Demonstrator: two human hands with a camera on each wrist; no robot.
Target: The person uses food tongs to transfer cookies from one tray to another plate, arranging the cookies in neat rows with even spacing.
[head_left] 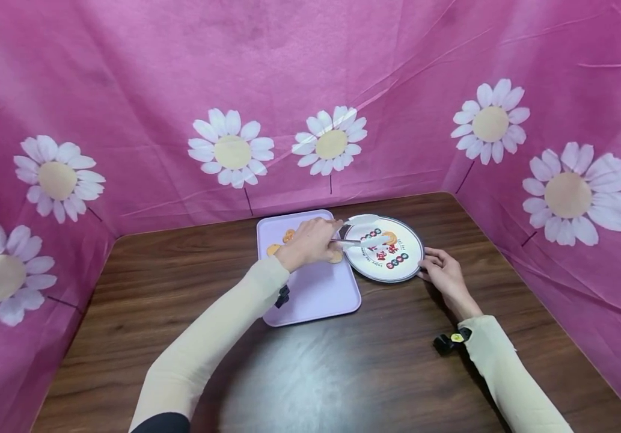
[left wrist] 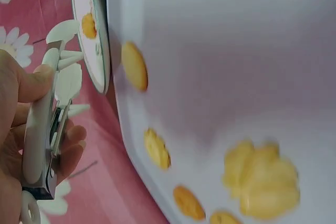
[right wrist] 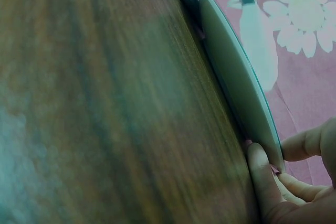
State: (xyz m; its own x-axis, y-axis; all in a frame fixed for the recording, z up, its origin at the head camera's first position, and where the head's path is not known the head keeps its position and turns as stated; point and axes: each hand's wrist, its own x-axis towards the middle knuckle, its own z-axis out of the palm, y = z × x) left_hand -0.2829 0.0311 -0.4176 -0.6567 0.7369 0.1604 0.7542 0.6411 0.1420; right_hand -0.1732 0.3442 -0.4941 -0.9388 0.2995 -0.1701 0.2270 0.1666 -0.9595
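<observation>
My left hand [head_left: 310, 242] grips a pair of tongs [left wrist: 42, 124] with white and metal handles. Their two white tips stand apart over the round plate [head_left: 383, 275]. One yellow-orange cookie [left wrist: 88, 26] lies on the plate, beneath the tongs in the head view; nothing shows between the tips. With thumb and fingers my right hand [head_left: 444, 276] pinches the plate's right rim, seen from the side in the right wrist view. Left of the plate is a lilac tray [head_left: 315, 300] bearing several cookies [left wrist: 157, 148], partly hidden by my left hand in the head view.
A brown wooden table [head_left: 180, 288] carries the tray and plate, which stand side by side near its back edge. Pink cloth [head_left: 386, 72] with large daisies hangs behind and along both sides of the table.
</observation>
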